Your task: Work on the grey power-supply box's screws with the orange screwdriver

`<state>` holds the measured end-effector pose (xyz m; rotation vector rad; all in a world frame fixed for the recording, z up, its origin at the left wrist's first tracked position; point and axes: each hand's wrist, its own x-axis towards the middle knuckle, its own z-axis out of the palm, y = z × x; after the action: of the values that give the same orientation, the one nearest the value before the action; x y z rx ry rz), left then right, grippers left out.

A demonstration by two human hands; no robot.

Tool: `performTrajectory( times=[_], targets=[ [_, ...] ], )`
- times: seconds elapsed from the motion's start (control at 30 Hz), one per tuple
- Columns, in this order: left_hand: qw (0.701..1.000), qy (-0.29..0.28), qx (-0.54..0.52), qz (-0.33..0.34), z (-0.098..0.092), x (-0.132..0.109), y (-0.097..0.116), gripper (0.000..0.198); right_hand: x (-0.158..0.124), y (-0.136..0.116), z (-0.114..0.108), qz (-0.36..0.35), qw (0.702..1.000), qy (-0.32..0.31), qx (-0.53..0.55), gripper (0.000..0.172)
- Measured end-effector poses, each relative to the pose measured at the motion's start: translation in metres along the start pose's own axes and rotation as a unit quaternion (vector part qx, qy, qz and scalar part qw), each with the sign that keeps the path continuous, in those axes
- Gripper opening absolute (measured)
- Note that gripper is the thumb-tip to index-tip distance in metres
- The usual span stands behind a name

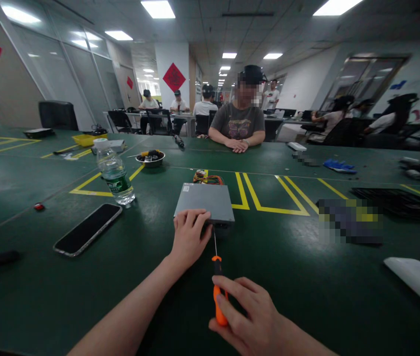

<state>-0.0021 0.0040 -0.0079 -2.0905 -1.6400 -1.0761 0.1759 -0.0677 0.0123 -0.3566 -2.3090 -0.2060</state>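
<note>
A flat grey metal box (204,200) lies on the green table (299,277) in front of me, with coloured wires (206,177) at its far end. My left hand (189,237) rests on its near edge, fingers curled over the top and gripping it. My right hand (249,316) is closed round the orange handle of a screwdriver (217,287). The thin shaft points away from me and its tip meets the box's near face.
A black phone (88,229) and a water bottle (115,173) stand to the left. A small bowl of parts (150,157) sits beyond them. A person (238,118) sits opposite with hands on the table. A white object (417,282) lies at right.
</note>
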Motion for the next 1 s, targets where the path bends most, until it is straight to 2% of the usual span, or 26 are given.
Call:
performTrajectory(
  times=[0.1,0.27,0.47,0.53,0.63,0.73,0.77,0.93,1.0],
  targets=[
    [1.000,0.002,-0.001,0.001,-0.0003,-0.0002,0.0005,0.025,-0.0015,-0.0011,0.0020,0.016,1.000,-0.015,0.005,0.018],
    [1.000,0.007,-0.005,0.005,0.0000,0.0000,0.0009,0.024,0.0011,-0.0046,-0.0004,0.032,0.995,-0.097,-0.008,0.028],
    [1.000,0.002,-0.009,0.003,-0.0005,0.0000,0.0003,0.024,-0.0033,-0.0024,0.0052,0.023,0.998,-0.049,-0.007,0.025],
    [1.000,0.002,-0.009,0.002,-0.0008,0.0001,0.0005,0.024,-0.0051,-0.0018,0.0062,0.037,0.998,-0.055,0.007,0.027],
    [1.000,0.007,-0.004,0.003,-0.0011,0.0005,0.0010,0.024,-0.0047,-0.0021,0.0045,0.058,0.992,-0.113,0.025,0.032],
    [1.000,0.007,0.000,0.003,-0.0012,0.0007,0.0014,0.024,-0.0027,-0.0027,0.0030,0.038,0.986,-0.161,0.011,0.034],
    [1.000,0.006,0.000,0.002,-0.0012,0.0007,0.0014,0.024,-0.0023,-0.0025,0.0032,0.029,0.987,-0.157,0.006,0.033],
    [1.000,0.005,-0.004,0.000,-0.0006,0.0003,0.0012,0.024,-0.0037,0.0011,0.0068,0.002,0.998,-0.060,0.008,0.028],
    [1.000,0.007,-0.004,0.001,-0.0007,0.0004,0.0015,0.024,-0.0050,0.0025,0.0074,0.005,0.999,-0.052,0.012,0.027]
  ],
)
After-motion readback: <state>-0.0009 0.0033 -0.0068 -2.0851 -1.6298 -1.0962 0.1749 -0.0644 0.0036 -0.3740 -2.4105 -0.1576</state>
